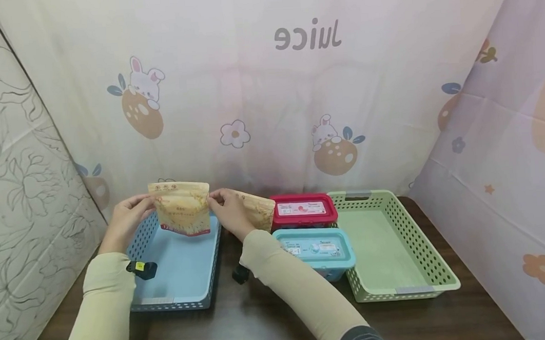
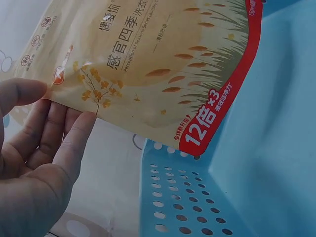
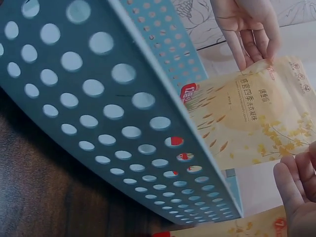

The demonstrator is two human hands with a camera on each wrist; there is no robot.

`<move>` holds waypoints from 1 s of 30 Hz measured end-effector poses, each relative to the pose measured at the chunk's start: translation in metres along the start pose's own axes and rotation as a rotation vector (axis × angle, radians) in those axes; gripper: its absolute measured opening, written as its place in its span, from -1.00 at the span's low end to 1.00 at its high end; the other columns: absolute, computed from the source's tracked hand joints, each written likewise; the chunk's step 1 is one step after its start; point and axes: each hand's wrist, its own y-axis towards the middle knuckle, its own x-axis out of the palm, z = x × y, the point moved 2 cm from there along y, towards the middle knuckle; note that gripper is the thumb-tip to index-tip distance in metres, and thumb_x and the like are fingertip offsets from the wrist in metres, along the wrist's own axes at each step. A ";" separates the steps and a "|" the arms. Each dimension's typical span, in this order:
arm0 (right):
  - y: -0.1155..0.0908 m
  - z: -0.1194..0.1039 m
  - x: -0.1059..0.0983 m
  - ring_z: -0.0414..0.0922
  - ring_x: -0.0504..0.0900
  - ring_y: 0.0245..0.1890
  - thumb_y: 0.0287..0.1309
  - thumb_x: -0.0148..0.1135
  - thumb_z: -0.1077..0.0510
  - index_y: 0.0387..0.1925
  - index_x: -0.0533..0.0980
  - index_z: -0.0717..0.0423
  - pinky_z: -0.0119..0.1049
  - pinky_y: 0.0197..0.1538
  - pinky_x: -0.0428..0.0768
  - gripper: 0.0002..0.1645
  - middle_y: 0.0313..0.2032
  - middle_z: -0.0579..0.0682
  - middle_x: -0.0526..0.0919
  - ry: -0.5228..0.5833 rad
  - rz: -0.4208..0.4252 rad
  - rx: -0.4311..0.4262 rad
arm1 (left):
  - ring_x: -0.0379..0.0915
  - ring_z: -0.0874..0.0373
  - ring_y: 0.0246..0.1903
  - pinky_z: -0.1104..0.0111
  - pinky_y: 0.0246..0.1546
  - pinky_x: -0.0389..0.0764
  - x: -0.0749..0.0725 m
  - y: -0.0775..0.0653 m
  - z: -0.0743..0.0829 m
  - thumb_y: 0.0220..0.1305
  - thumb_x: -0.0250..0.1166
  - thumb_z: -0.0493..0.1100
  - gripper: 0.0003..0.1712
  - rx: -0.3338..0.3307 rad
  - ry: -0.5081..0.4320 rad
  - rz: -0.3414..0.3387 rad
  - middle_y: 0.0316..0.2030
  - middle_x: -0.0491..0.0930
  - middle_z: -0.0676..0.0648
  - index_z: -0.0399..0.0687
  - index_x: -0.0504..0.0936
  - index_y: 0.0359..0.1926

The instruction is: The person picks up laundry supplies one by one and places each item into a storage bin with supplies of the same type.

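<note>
A yellow laundry-pod pouch point(image 1: 182, 208) with a red bottom band hangs upright above the back of the blue basket point(image 1: 181, 277). My left hand point(image 1: 126, 221) pinches its left edge near the top between thumb and fingers. At the opposite edge my right hand point(image 1: 230, 210) pinches it with thumb and fingertips. The left wrist view shows the pouch's printed front point(image 2: 163, 64) and the basket's perforated wall point(image 2: 182, 197) below. In the right wrist view both hands flank the pouch point(image 3: 247, 113). A second yellow pouch point(image 1: 262, 211) stands behind my right hand, partly hidden by it.
A red lidded box point(image 1: 305, 223) and a light blue lidded box point(image 1: 324, 267) stand right of my right forearm. Farther right lies a green perforated basket point(image 1: 373, 247). Everything rests on a dark wooden table point(image 1: 243, 325), with a patterned curtain point(image 1: 259, 88) behind it.
</note>
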 end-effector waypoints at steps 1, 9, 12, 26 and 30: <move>-0.001 0.001 0.001 -0.21 0.54 -0.18 0.45 0.16 0.01 -0.05 0.62 0.02 -0.20 0.02 0.57 -0.77 -0.22 -0.19 0.59 -0.006 0.001 -0.007 | 0.18 -0.26 0.39 -0.03 0.37 0.25 0.000 0.000 -0.001 0.48 0.07 0.23 -0.16 -0.007 0.001 -0.002 0.44 0.17 -0.35 -0.38 0.25 0.43; -0.003 0.005 0.007 -0.22 0.57 -0.17 0.47 0.14 0.05 -0.04 0.62 0.06 -0.26 -0.08 0.60 -0.77 -0.20 -0.14 0.64 -0.023 -0.013 -0.015 | 0.17 -0.26 0.39 -0.03 0.37 0.23 0.001 0.001 -0.007 0.51 0.03 0.22 -0.17 -0.057 0.020 -0.026 0.44 0.15 -0.39 -0.39 0.22 0.43; -0.004 0.006 0.009 -0.23 0.56 -0.21 0.47 0.13 0.05 -0.03 0.61 0.05 -0.32 -0.16 0.58 -0.77 -0.19 -0.14 0.63 -0.014 -0.034 -0.002 | 0.16 -0.27 0.40 -0.02 0.37 0.22 0.001 0.002 -0.010 0.52 -0.01 0.21 -0.18 -0.074 0.037 -0.036 0.43 0.16 -0.41 -0.41 0.21 0.43; -0.005 0.007 0.010 -0.22 0.53 -0.16 0.50 0.07 0.04 0.07 0.57 0.07 -0.29 -0.12 0.56 -0.71 -0.14 -0.13 0.60 -0.013 -0.102 0.008 | 0.13 -0.31 0.40 -0.01 0.37 0.24 0.002 0.004 -0.015 0.54 -0.07 0.20 -0.16 -0.095 0.067 -0.055 0.41 0.15 -0.45 -0.46 0.15 0.43; -0.005 0.009 0.012 -0.22 0.51 -0.18 0.50 0.07 0.04 0.08 0.58 0.07 -0.30 -0.11 0.54 -0.69 -0.13 -0.13 0.60 -0.035 -0.118 0.009 | 0.13 -0.32 0.40 -0.06 0.37 0.22 0.001 0.004 -0.017 0.55 -0.07 0.16 -0.20 -0.116 0.101 -0.072 0.42 0.14 -0.46 -0.46 0.14 0.45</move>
